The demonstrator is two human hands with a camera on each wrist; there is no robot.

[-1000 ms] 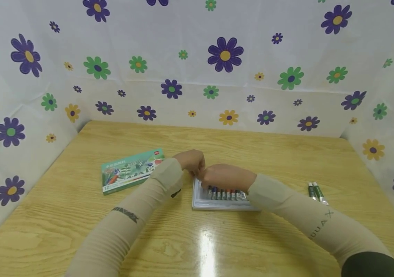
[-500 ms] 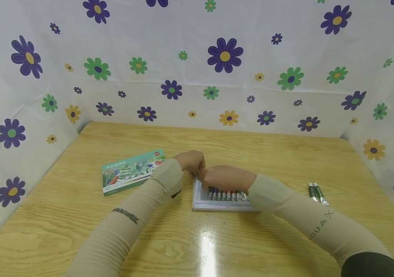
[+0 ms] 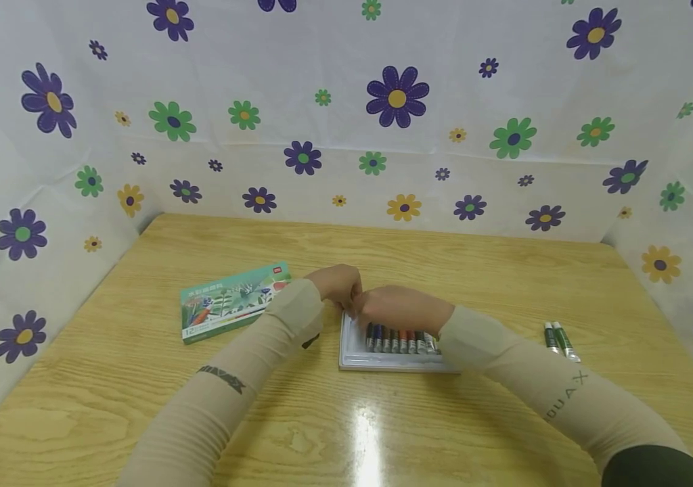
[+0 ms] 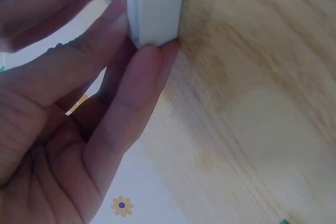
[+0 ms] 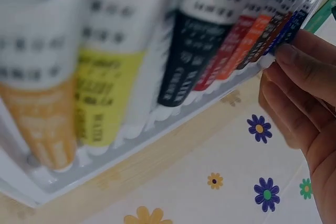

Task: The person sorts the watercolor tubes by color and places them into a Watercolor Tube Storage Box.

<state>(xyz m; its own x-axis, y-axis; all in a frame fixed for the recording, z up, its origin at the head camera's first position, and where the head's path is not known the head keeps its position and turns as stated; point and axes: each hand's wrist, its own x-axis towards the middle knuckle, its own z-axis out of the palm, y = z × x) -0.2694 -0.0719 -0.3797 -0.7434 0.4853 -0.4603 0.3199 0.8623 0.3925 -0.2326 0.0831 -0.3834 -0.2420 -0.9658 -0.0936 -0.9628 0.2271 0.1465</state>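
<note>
A white paint tray (image 3: pixel 400 367) holds a row of paint tubes (image 5: pixel 110 98) with coloured labels, among them orange, yellow, red and dark blue. At its far left corner my left hand (image 3: pixel 337 284) pinches the white edge between thumb and fingers; the left wrist view shows the fingertips (image 4: pixel 144 59) right on the corner. My right hand (image 3: pixel 404 308) reaches across the tray to that same corner and covers part of the row. In the right wrist view its thumb (image 5: pixel 299 64) lies at the tray's end, beside the dark blue tubes, with the fingers curled behind the edge.
A green paint box (image 3: pixel 231 301) with plant artwork lies left of the tray, partly behind the left sleeve. Two green paint tubes (image 3: pixel 560 341) lie side by side on the wooden table (image 3: pixel 298 439), beyond the right forearm. Flower-patterned cloth (image 3: pixel 346 122) encloses the back and sides.
Both hands stay at the tray's far left corner. The right hand has shifted only very slightly, and slightly more of the tubes shows below it.
</note>
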